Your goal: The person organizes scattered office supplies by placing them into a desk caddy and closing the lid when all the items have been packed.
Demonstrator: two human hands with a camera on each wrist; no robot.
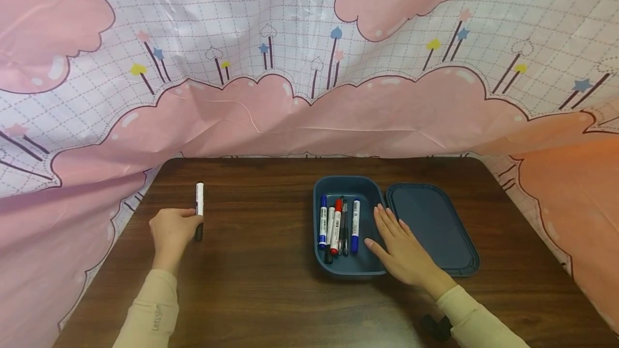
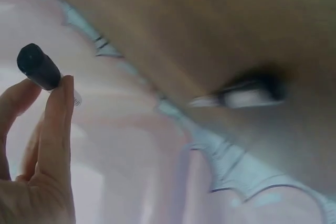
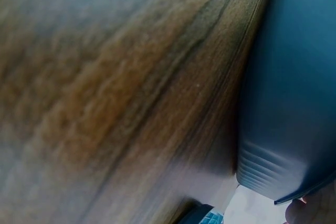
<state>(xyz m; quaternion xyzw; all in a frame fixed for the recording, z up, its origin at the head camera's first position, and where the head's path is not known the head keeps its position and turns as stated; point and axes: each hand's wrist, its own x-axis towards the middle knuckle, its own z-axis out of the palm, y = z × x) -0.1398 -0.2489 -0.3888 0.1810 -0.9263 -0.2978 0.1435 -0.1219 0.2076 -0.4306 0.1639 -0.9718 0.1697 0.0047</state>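
Observation:
On the left side of the table, my left hand (image 1: 171,235) pinches a white marker with a black cap (image 1: 200,203) between thumb and fingers. The black end of that marker (image 2: 39,66) sticks out past the fingertips in the left wrist view. My right hand (image 1: 403,248) lies with straight fingers over the right rim of a dark blue box (image 1: 369,270). Inside the box lie a blue marker (image 1: 323,224), a red marker (image 1: 336,230), another blue marker (image 1: 355,227) and dark pens (image 1: 344,230). The box's outer wall (image 3: 294,87) fills the right of the right wrist view.
A dark blue lid (image 1: 432,224) lies flat to the right of the box. A small black object (image 1: 435,328) is partly hidden by the right sleeve. The brown wooden table (image 1: 256,219) ends at a patterned cloth (image 1: 309,117) behind.

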